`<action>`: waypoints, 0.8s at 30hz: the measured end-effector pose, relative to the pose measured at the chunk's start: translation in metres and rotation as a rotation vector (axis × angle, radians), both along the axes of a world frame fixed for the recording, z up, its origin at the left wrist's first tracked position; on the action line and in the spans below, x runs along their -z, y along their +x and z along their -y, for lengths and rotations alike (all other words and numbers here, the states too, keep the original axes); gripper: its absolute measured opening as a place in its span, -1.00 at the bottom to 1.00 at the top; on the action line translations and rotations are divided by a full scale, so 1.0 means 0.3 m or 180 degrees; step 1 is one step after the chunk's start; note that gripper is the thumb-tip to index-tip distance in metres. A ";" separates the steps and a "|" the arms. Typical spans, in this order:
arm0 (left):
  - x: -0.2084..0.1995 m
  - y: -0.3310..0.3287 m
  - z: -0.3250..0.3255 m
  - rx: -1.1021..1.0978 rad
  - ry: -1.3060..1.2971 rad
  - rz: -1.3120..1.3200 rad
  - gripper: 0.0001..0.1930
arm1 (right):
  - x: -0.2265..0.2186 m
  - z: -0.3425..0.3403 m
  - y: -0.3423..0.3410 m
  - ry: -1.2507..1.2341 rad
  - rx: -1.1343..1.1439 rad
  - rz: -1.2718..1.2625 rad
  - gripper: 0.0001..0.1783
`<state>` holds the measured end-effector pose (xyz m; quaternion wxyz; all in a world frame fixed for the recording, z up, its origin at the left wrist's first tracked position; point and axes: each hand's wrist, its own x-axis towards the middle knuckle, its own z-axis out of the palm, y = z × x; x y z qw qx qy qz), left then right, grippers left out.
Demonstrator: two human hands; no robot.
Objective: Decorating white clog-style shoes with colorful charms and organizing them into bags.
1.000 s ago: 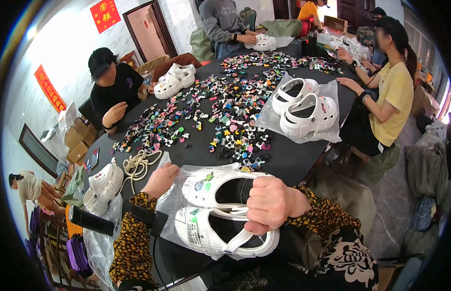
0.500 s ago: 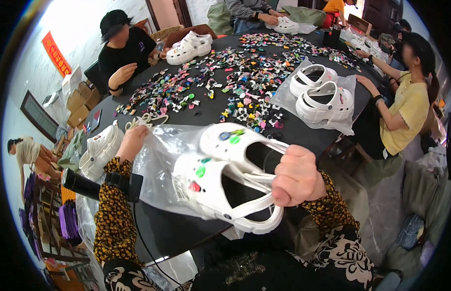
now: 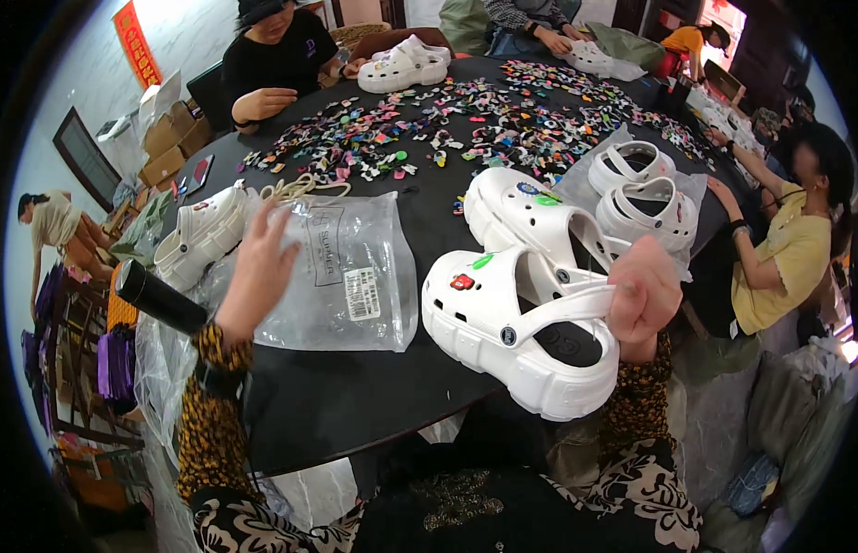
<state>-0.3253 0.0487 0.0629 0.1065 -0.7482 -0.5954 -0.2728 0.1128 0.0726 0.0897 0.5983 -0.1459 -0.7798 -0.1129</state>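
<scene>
A pair of white clogs (image 3: 467, 318) hangs tilted over the table's near edge at centre right. Its toes point left, with green, red and blue charms on the uppers. My right hand (image 3: 643, 288) is closed around the heel straps. Left of the clogs, a clear plastic bag (image 3: 323, 318) with a white label lies flat on the table. My left hand (image 3: 258, 281) is open at the bag's left side, fingers apart and holding nothing; whether it touches the bag I cannot tell. Another white clog (image 3: 203, 238) rests at the far left beside beige cords (image 3: 304, 187).
Many colourful charms (image 3: 355, 138) cover the far part of the black table (image 3: 355, 405). A second pair of clogs (image 3: 643, 210) sits on clear plastic at right. A black cylinder (image 3: 159, 297) juts out near my left wrist. Co-workers sit around the table.
My right hand has carried the clogs rightward, away from the bag. My left hand has opened off the bag, which now lies flat. The whole view has shifted.
</scene>
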 end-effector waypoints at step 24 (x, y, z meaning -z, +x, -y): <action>0.052 0.126 0.432 0.0960 -0.2260 0.2326 -0.54 | 0.044 -0.036 -0.671 -0.0917 -0.0178 0.0403 -0.67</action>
